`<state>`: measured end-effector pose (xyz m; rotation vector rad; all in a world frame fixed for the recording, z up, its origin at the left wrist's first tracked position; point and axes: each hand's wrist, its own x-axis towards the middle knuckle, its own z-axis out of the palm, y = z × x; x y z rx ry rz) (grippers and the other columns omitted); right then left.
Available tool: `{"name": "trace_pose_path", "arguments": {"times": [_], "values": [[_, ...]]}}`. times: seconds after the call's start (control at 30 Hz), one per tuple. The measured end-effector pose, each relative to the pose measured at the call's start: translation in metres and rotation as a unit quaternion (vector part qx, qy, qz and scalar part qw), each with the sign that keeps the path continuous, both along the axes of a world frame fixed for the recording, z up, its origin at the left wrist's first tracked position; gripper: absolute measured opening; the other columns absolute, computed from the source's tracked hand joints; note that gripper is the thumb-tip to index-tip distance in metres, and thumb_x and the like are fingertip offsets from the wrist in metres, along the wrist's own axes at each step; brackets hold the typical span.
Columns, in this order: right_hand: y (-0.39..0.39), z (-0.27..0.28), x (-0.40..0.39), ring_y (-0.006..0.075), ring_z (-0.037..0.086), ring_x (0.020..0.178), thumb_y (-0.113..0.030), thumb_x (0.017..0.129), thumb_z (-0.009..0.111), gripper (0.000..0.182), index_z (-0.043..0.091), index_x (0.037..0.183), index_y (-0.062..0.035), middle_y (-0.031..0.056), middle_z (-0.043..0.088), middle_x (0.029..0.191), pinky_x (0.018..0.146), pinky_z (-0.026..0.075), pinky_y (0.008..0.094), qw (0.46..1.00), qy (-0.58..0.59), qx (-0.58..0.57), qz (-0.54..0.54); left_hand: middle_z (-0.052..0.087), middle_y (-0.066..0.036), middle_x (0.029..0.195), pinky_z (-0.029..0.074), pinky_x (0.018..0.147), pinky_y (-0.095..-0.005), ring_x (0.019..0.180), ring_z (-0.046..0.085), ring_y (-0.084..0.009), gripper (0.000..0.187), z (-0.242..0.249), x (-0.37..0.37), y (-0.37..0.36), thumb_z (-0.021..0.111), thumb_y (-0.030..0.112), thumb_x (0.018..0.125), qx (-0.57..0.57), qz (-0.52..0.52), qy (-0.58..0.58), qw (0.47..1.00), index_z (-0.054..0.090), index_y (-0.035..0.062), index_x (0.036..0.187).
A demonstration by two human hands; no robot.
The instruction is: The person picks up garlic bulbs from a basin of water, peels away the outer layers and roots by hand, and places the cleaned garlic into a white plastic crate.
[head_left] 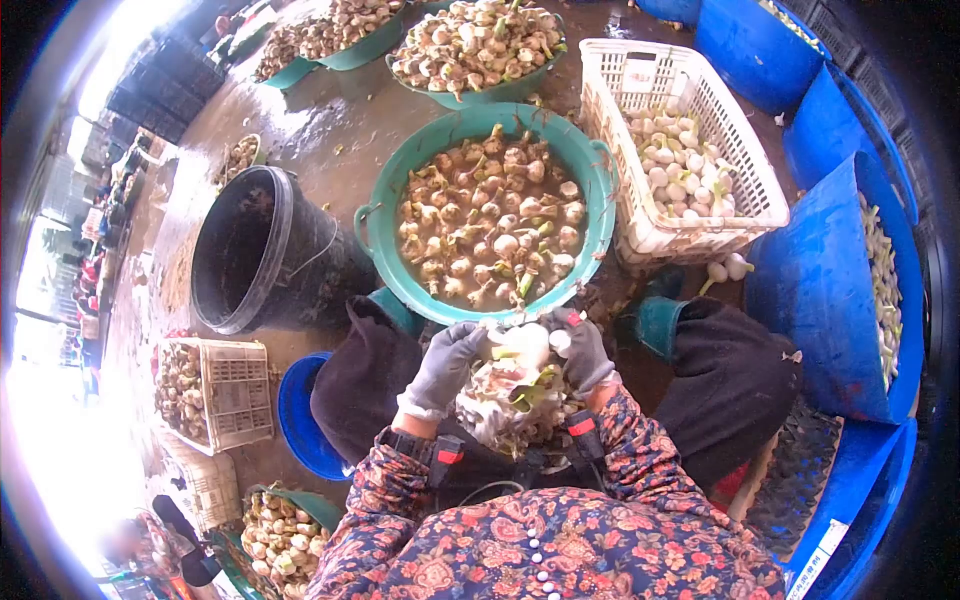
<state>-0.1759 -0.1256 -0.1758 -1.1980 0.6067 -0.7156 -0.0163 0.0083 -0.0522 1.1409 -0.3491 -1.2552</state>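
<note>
Gloved hands on a white bulb, over the lap.
Left hand (447, 366) and right hand (582, 352) together, clamped on the bulb (527, 343) above a trimmings pile (512, 405). Wet gloves: bulb could slip. Beyond: green basin (380, 225), black bucket (262, 250), white crate (745, 165) crowd the floor.

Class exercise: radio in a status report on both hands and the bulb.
Left hand and right hand, gloved, both gripping white bulb. Peelings pile beneath. Green basin of bulbs just ahead. Nothing blocking.
</note>
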Motion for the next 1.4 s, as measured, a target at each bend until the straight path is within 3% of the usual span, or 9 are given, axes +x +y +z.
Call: {"name": "trace_pose_path", "arguments": {"times": [0.03,0.13,0.43,0.63,0.93,1.1,1.17,1.37,1.4], "values": [[0.001,0.038,0.0,0.0112,0.06,0.068,-0.003,0.082,0.059,0.02,0.059,0.1,0.0029,0.0035,0.062,0.086,0.061,0.049,0.0226,0.994,0.008,-0.103,0.02,0.063,-0.007,0.097,0.049,0.077,-0.0259,0.086,0.06,-0.0137,0.023,0.001,0.0,-0.002,0.05,0.018,0.092,0.017,0.006,0.042,0.999,0.057,-0.0017,0.103],[0.012,0.1,0.011,0.0116,0.06,0.074,-0.002,0.082,0.061,0.028,0.054,0.109,0.0018,0.0047,0.062,0.089,0.064,0.049,0.021,0.965,-0.04,0.253,0.048,0.062,-0.01,0.1,0.049,0.081,-0.0282,0.091,0.06,-0.0167,0.026,-0.002,0.0,-0.002,0.045,0.018,0.094,0.027,0.039,0.081,0.996,0.055,-0.0035,0.106],[0.018,0.121,0.012,0.0133,0.057,0.09,-0.018,0.076,0.073,0.058,0.047,0.122,0.0057,0.0104,0.059,0.107,0.079,0.046,0.0251,0.982,0.146,0.013,0.12,0.061,-0.007,0.103,0.049,0.079,-0.0267,0.09,0.059,-0.0138,0.028,-0.002,0.001,-0.001,0.04,0.016,0.096,0.058,0.014,-0.041,0.997,0.053,-0.0051,0.109],[0.011,0.099,0.01,0.0063,0.058,0.069,-0.015,0.082,0.066,0.025,0.062,0.098,0.003,0.0035,0.062,0.077,0.058,0.047,0.0196,0.97,0.164,0.148,0.098,0.063,-0.009,0.095,0.05,0.075,-0.0266,0.084,0.06,-0.0139,0.021,-0.003,-0.001,-0.003,0.051,0.014,0.092,0.036,0.033,0.068,0.996,0.057,-0.0037,0.1],[0.01,0.115,0.005,0.0128,0.057,0.071,-0.029,0.085,0.058,0.037,0.055,0.109,-0.002,0.0052,0.058,0.084,0.055,0.046,0.0242,0.913,-0.123,0.361,0.147,0.061,-0.009,0.098,0.049,0.079,-0.0275,0.087,0.059,-0.0157,0.025,0.016,0.0,0.008,0.044,0.016,0.095,0.011,0.045,0.067,0.997,0.053,-0.0043,0.107],[0.016,0.105,0.017,0.0125,0.057,0.094,-0.021,0.08,0.068,0.052,0.048,0.124,-0.0015,0.0058,0.059,0.108,0.079,0.049,0.0267,0.938,-0.075,0.246,0.235,0.058,-0.011,0.105,0.049,0.083,-0.0278,0.093,0.058,-0.0184,0.029,-0.021,0.014,0.011,0.038,0.019,0.097,-0.041,0.046,-0.068,0.996,0.048,-0.004,0.113],[0.028,0.102,0.022,0.0118,0.059,0.089,-0.017,0.081,0.067,0.039,0.056,0.114,-0.0001,0.0071,0.062,0.102,0.077,0.049,0.024,0.984,0.015,0.1,0.147,0.058,-0.009,0.105,0.048,0.083,-0.0263,0.093,0.057,-0.0167,0.027,-0.01,0.003,0.009,0.039,0.015,0.097,-0.129,0.081,0.135,0.979,0.048,-0.0037,0.113],[0.018,0.078,0.013,0.0061,0.054,0.065,-0.011,0.085,0.06,0.023,0.061,0.104,0.0013,0.0023,0.062,0.082,0.055,0.043,0.019,0.959,0.066,0.27,0.047,0.059,-0.007,0.109,0.045,0.084,-0.0252,0.098,0.056,-0.0134,0.026,0.002,-0.011,0.009,0.046,0.005,0.092,-0.072,0.032,-0.371,0.925,0.049,-0.0042,0.117],[0.016,0.061,0.006,0.0065,0.055,0.066,-0.01,0.086,0.056,0.022,0.06,0.105,0.0022,0.0025,0.062,0.084,0.057,0.044,0.0193,0.985,0.089,0.13,0.074,0.059,-0.007,0.108,0.046,0.085,-0.0263,0.1,0.056,-0.0144,0.028,0.021,-0.019,0.008,0.051,0.001,0.088,-0.099,0.073,-0.158,0.98,0.052,-0.0006,0.116]]}}
